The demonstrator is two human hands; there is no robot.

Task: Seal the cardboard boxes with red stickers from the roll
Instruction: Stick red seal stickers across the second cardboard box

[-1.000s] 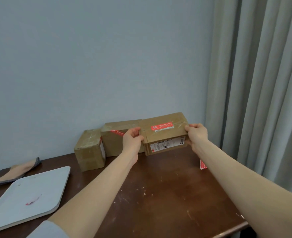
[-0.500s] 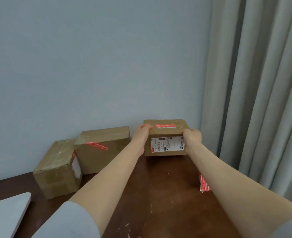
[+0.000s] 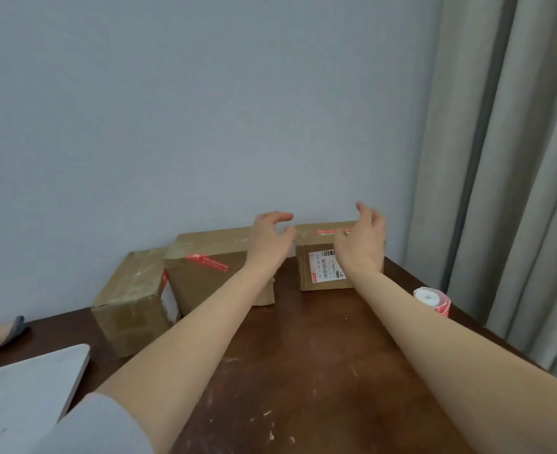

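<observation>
Both hands hang in the air over the far edge of the table, holding nothing. The left hand [image 3: 270, 239] is open with its fingers loosely curved, just left of the right box. The right hand [image 3: 364, 244] is open too, fingers spread and slightly bent, in front of that box's right end. I cannot tell whether either one brushes the cardboard.

Behind everything is a plain, matte blue-grey wall [image 3: 205, 109], and heavy grey curtains [image 3: 516, 158] fall in soft folds on the right. The table [image 3: 303, 371] is dark brown wood, scuffed and flecked with pale scratches. At its near left corner lies a flat grey tray [image 3: 25, 385] with rounded corners.

Three brown cardboard boxes line the far edge against the wall. The middle box [image 3: 205, 290] is the largest, its flap held by a slanted red sticker [image 3: 208, 262]. The left box [image 3: 130, 309] is creased and glossy with clear tape, touching the middle one. The right box [image 3: 319, 276] is the smallest, with a white barcode label on its front and a red strip [image 3: 331, 231] across its top seam.

The roll [image 3: 429, 298], white core with red stickers wound round it, sits at the right edge of the table, well apart from the boxes.
</observation>
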